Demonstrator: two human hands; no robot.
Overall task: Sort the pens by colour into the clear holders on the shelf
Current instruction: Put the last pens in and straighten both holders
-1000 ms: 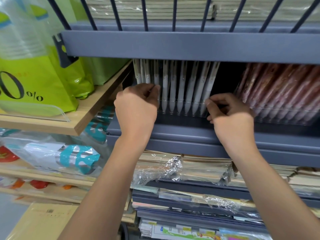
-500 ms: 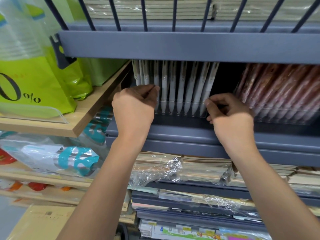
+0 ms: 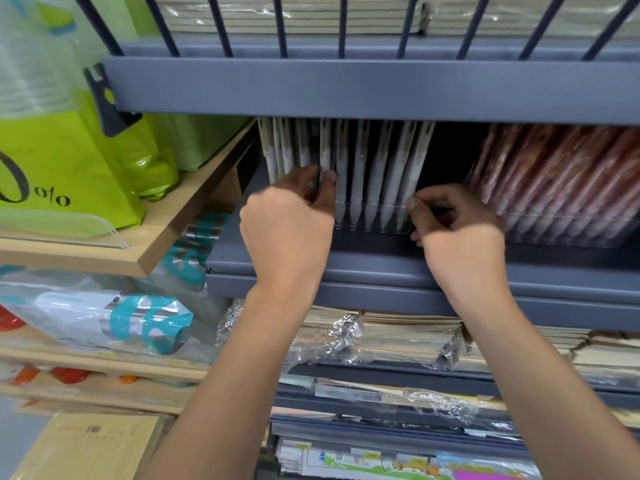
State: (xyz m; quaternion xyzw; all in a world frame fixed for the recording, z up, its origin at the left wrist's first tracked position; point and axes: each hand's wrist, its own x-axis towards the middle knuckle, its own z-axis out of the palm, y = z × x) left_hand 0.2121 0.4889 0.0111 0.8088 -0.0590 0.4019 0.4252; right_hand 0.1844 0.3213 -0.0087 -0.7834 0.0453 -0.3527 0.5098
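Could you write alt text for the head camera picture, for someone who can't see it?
Two bare hands reach into a grey shelf: the left hand pinches white pens standing in a clear holder, while the right hand pinches that holder's right end. A second holder of reddish pens sits to the right.

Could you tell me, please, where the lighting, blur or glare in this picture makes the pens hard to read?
Head view: the upper shelf casts deep shadow behind the white pens, black in the gap beside them; the red pens look soft through their clear holder; the fingertips of the left hand at the white pens are smeared; glare flecks the plastic wrap below.
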